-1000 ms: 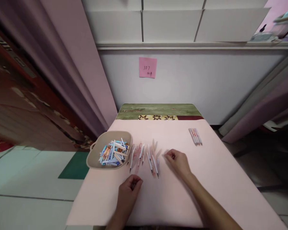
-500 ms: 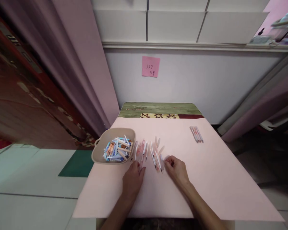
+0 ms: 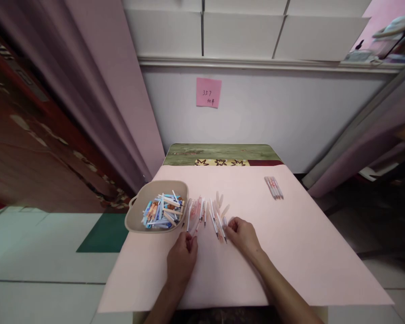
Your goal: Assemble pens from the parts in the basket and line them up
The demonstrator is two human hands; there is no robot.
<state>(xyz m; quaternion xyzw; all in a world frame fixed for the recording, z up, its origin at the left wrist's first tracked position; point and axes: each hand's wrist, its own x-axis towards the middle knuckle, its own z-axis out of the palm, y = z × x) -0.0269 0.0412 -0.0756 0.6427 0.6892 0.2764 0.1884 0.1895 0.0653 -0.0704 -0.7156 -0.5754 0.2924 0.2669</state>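
Observation:
My left hand point(image 3: 182, 257) is closed in a pinch at the near end of a pink see-through pen barrel point(image 3: 196, 228), right of the bin. Around it lie more pink barrels point(image 3: 193, 208) and thin white pen refills point(image 3: 204, 213) with dark tips. On the other side, my right hand point(image 3: 243, 235) has thumb and fingers pinched at a clear pen barrel point(image 3: 225, 221), whose lower end the fingertips hide. Beside those fingertips, several white refills point(image 3: 214, 224) lie slanted, points toward me. Pale pinkish pen caps point(image 3: 226, 209) rest just beyond them.
A beige bin point(image 3: 132, 220) full of blue, white and orange pen parts point(image 3: 164, 210) stands at the table's left edge. Several pens point(image 3: 273, 188) lie in a row at the right. Pink paper point(image 3: 307, 261) covers the table; a pink note point(image 3: 208, 92) hangs on the wall behind.
My left hand has curled its fingers into a pinch on a pink barrel, which now tilts toward it. My right fingertips have closed in on the clear barrel. The view has shifted slightly.

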